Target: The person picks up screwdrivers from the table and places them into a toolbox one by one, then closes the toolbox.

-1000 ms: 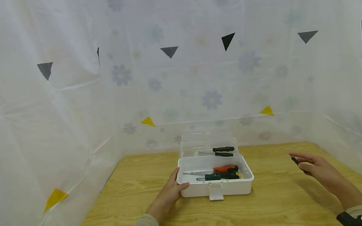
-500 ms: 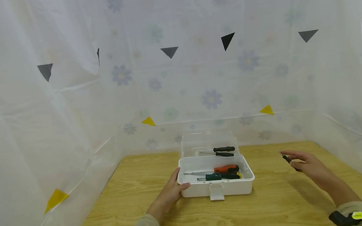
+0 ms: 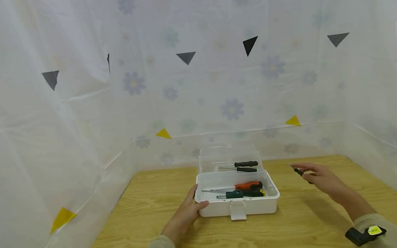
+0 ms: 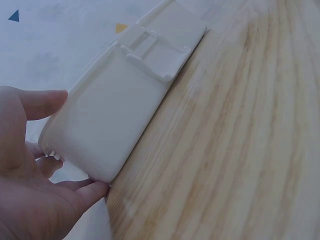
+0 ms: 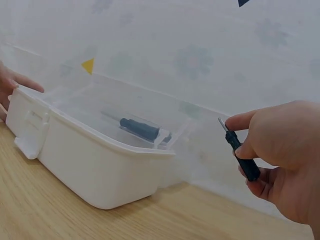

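Note:
A white plastic box (image 3: 216, 209) with its clear lid (image 3: 228, 155) raised stands mid-table. An orange-handled screwdriver (image 3: 247, 185) and a green-and-black one (image 3: 242, 194) lie inside; two black screwdrivers (image 3: 244, 166) show through the lid. My left hand (image 3: 197, 199) grips the box's front left corner, thumb over the rim (image 4: 37, 102), and the box wall (image 4: 112, 120) fills that view. My right hand (image 3: 302, 170) hovers right of the box and pinches a small black screwdriver (image 5: 243, 156) between thumb and fingers (image 5: 242, 120), tip pointing up and left.
The wooden table (image 3: 296, 227) is walled on three sides by white floral sheeting (image 3: 225, 96) with black and yellow triangles. The box's latch (image 3: 236, 210) hangs at its front. Bare wood lies in front of the box and to both sides.
My right hand has carried the small black screwdriver leftward, closer to the box's right side. The left hand and the box have stayed put.

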